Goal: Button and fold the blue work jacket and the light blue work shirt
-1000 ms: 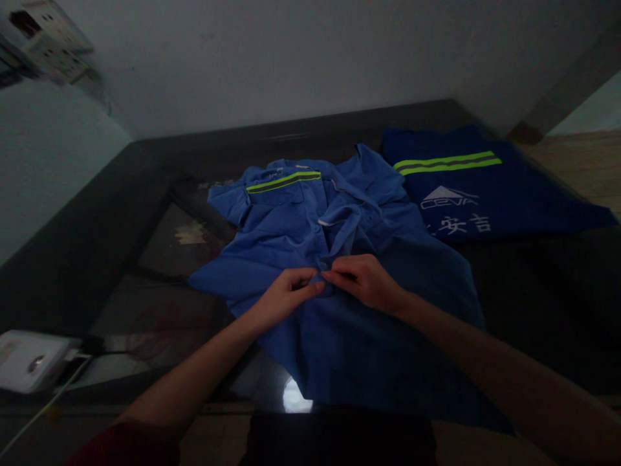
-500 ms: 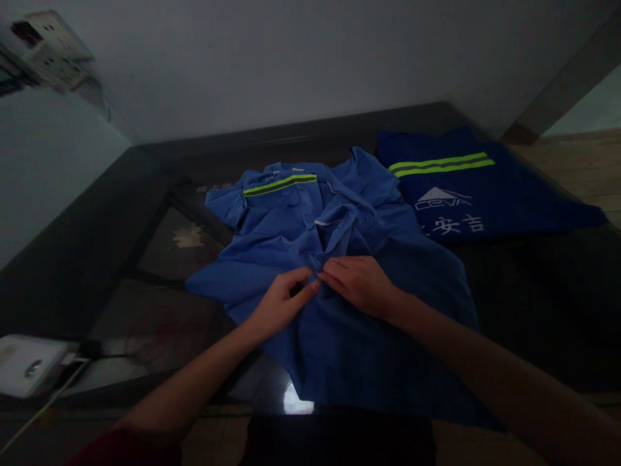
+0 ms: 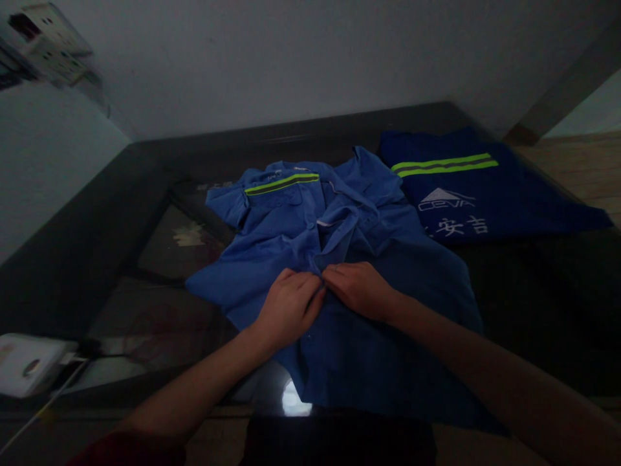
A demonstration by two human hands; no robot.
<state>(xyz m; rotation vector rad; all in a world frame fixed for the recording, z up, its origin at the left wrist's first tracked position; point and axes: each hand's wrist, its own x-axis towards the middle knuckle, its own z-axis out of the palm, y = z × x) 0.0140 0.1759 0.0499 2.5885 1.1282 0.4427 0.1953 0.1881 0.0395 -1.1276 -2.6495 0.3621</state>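
A light blue short-sleeved work shirt (image 3: 388, 349) lies front up on the dark table, its collar end away from me and a yellow-green reflective strip across the chest. My left hand (image 3: 291, 301) pinches the front placket near the middle of the shirt. Right beside it, my right hand (image 3: 359, 288) grips the same placket, and the fingertips of both hands meet there. Whatever lies between the fingertips is hidden. Above the hands the placket is creased and partly spread, with a button showing. Another button sits lower down, below my left hand.
A folded dark blue garment (image 3: 485, 194) with a reflective strip and white lettering lies at the right. On the left of the glossy table (image 3: 63, 239) is a white device (image 3: 33, 366) with a cable. Power sockets (image 3: 58, 55) are on the wall at upper left.
My left hand has closed its fingers more and turned its back upward, moving slightly right against my right hand. The right hand stays on the placket.
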